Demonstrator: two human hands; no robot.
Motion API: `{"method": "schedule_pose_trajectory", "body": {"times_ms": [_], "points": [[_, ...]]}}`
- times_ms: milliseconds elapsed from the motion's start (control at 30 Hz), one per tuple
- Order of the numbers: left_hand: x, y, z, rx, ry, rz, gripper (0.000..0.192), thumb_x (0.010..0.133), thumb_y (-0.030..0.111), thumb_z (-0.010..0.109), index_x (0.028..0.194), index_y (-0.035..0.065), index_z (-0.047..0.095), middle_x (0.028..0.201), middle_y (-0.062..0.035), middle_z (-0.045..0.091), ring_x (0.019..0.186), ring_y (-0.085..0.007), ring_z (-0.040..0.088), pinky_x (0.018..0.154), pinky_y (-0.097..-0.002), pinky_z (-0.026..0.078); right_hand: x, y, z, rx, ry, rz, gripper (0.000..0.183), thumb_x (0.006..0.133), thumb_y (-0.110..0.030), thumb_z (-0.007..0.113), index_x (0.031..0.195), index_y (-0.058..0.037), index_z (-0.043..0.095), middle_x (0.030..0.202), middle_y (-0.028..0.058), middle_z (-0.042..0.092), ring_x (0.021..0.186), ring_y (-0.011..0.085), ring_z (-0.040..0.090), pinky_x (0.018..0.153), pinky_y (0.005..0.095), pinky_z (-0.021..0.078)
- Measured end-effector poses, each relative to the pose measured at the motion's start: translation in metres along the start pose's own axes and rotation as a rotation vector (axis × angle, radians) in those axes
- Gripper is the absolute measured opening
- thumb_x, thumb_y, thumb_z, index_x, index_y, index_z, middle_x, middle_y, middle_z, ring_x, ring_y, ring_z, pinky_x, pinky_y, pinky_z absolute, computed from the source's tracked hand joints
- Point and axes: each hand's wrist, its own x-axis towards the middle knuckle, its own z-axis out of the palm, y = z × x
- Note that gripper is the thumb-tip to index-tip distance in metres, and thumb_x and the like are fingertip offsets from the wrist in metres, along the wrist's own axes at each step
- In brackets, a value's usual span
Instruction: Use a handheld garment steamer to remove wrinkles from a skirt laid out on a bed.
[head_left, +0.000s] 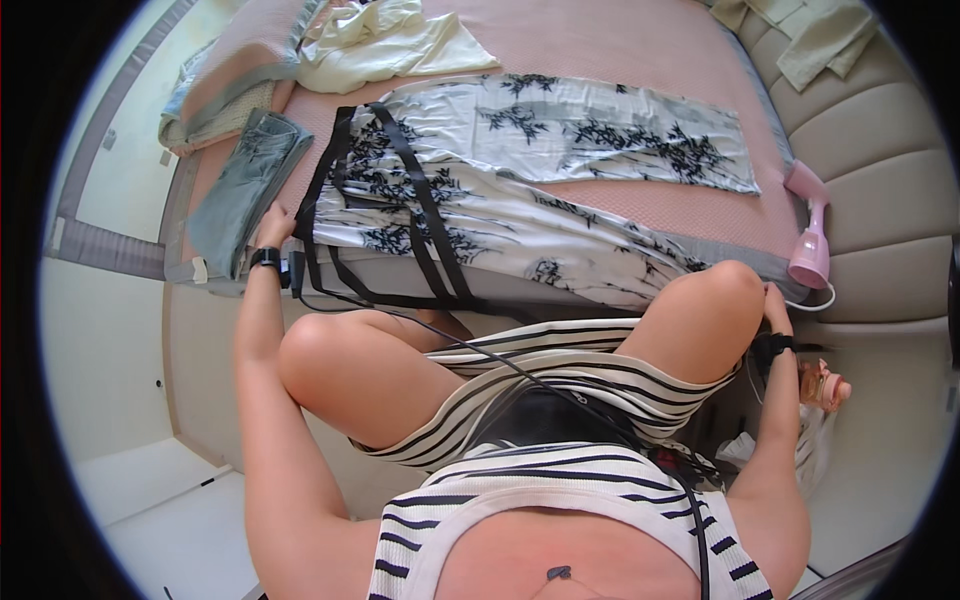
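Note:
White wide-leg trousers (525, 157) with a black bamboo-like print lie spread across the bed, legs toward the right. Their black waistband (322, 172) is at the left, and long black straps (431, 202) run over the fabric and down the bed's side. My left hand (275, 225) grips the waistband's near corner, beside folded blue jeans (251, 184). On the right, my right hand (775, 307) is low beside my knee, which partly hides it. A pink handheld garment steamer (811, 240) stands just beyond that hand; whether the fingers hold anything is hidden.
Cream clothing (390, 45) and a pink pillow (244, 64) lie at the bed's far left. A beige garment (825, 52) hangs over the padded headboard (877, 172). The steamer's white cord (817, 306) drops near my right hand. A peach-capped bottle (825, 386) is at right.

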Motion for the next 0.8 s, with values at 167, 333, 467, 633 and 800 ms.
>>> {"method": "schedule_pose_trajectory", "body": {"times_ms": [167, 333, 467, 633, 800], "points": [[-0.019, 0.136, -0.017, -0.417, -0.081, 0.727, 0.026, 0.068, 0.007, 0.060, 0.093, 0.0030, 0.054, 0.095, -0.0151, 0.057, 0.094, -0.0317, 0.053, 0.080, -0.0390, 0.043, 0.002, -0.072, -0.071, -0.100, -0.116, -0.083, 0.054, 0.073, -0.034, 0.064, 0.113, -0.0040, 0.045, 0.102, 0.0236, 0.055, 0.094, 0.0331, 0.055, 0.079, 0.0368, 0.0441], [-0.062, 0.235, -0.034, -0.030, -0.502, 0.720, 0.056, 0.074, 0.046, 0.062, 0.123, 0.0249, 0.045, 0.137, -0.0118, 0.029, 0.128, -0.0350, 0.022, 0.094, -0.0607, 0.024, -0.026, -0.201, -0.167, 0.132, -0.283, -0.492, 0.042, 0.083, -0.025, 0.058, 0.117, -0.0065, 0.041, 0.086, 0.0104, 0.056, 0.081, 0.0148, 0.054, 0.073, 0.0285, 0.0443], [-0.043, 0.229, -0.018, -0.527, -0.233, 0.926, 0.053, 0.075, 0.036, 0.062, 0.121, 0.0146, 0.046, 0.124, -0.0183, 0.044, 0.119, -0.0348, 0.038, 0.096, -0.0423, 0.034, -0.052, -0.323, -0.197, 0.177, -0.580, -0.728, 0.032, 0.086, -0.021, 0.054, 0.114, -0.0084, 0.045, 0.086, 0.0059, 0.058, 0.083, 0.0131, 0.055, 0.075, 0.0261, 0.0432], [0.001, 0.177, 0.008, -0.427, 0.032, 0.118, 0.048, 0.075, 0.028, 0.059, 0.117, 0.0082, 0.045, 0.109, -0.0220, 0.052, 0.101, -0.0367, 0.050, 0.087, -0.0415, 0.040, -0.066, -0.454, -0.147, 0.044, -0.975, -0.942, 0.033, 0.087, -0.022, 0.052, 0.116, -0.0082, 0.047, 0.094, 0.0074, 0.060, 0.087, 0.0127, 0.055, 0.079, 0.0268, 0.0432], [0.076, 0.177, 0.036, -0.591, -0.017, 0.055, 0.071, 0.071, 0.036, 0.061, 0.123, -0.0060, 0.036, 0.120, -0.0287, 0.044, 0.113, -0.0380, 0.043, 0.095, -0.0396, 0.035, -0.046, -0.520, -0.019, 0.225, -1.005, -1.025, 0.036, 0.086, -0.020, 0.051, 0.120, -0.0124, 0.046, 0.102, 0.0115, 0.059, 0.091, 0.0170, 0.056, 0.079, 0.0304, 0.0445]]}}
